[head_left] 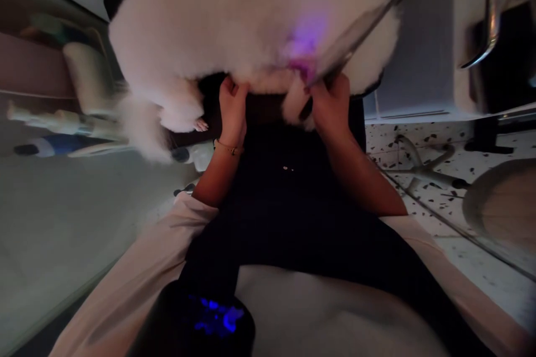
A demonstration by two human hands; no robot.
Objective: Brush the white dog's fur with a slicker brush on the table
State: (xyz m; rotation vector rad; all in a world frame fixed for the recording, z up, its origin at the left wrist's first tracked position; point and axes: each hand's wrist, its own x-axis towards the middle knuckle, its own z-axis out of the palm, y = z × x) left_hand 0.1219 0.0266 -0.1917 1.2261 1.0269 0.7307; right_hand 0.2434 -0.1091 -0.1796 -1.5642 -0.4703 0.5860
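Observation:
A fluffy white dog lies along a dark surface in front of me. Its hind paw hangs toward my left side, near a bushy tail. My left hand is closed, thumb and fingers pinched at the fur along the dog's lower edge. At a front leg, my right hand is closed too, its fingertips partly hidden. A long grey blurred bar slants from these fingers to the upper right; whether I grip it or it passes in front is unclear. Purple light falls on the fur.
Blurred bottles stand to the left beside a pale container. On the right are a grey cabinet and a round stool seat over a speckled floor. A thin cable runs across there. Dark cloth covers my lap.

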